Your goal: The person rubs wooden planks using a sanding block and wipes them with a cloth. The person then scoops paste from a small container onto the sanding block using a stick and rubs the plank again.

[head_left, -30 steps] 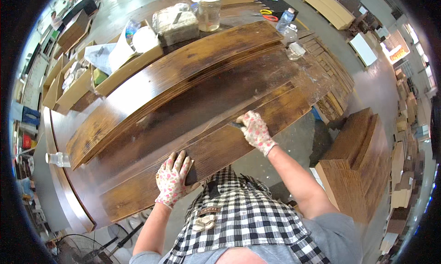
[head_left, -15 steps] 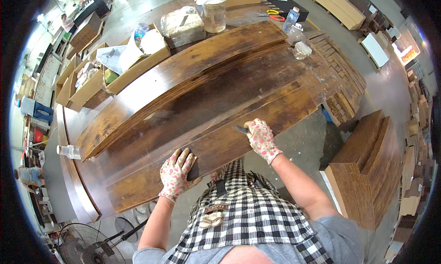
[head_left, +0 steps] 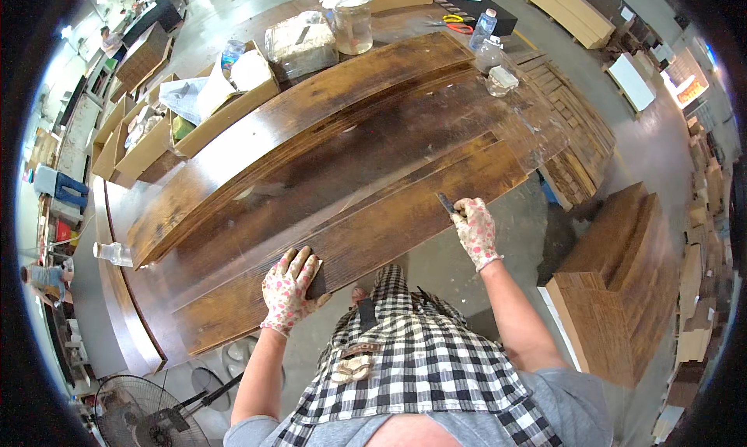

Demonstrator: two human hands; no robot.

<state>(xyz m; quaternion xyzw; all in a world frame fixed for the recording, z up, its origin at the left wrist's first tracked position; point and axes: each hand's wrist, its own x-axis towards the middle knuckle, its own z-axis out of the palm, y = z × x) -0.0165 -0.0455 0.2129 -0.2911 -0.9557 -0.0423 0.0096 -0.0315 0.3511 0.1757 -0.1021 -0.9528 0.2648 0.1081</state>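
Note:
Long dark brown wooden planks (head_left: 334, 167) lie side by side across a workbench. My left hand (head_left: 288, 290), in a flowered glove, presses a dark sanding block (head_left: 315, 277) flat against the near edge of the nearest plank (head_left: 405, 213). My right hand (head_left: 475, 229), gloved the same way, grips a small dark tool (head_left: 446, 204) whose tip touches that plank's near edge further to the right. A black-and-white checked apron covers my front.
Cardboard boxes (head_left: 194, 112) with rags stand at the back left. A glass jar (head_left: 352, 23), a plastic-wrapped bundle (head_left: 299, 46) and bottles (head_left: 484, 28) stand at the far side. Stacked planks (head_left: 622, 283) rise at my right. A floor fan (head_left: 148, 416) is lower left.
My right hand has slid to the right along the plank's near edge. The left hand stays on the block at about the same spot.

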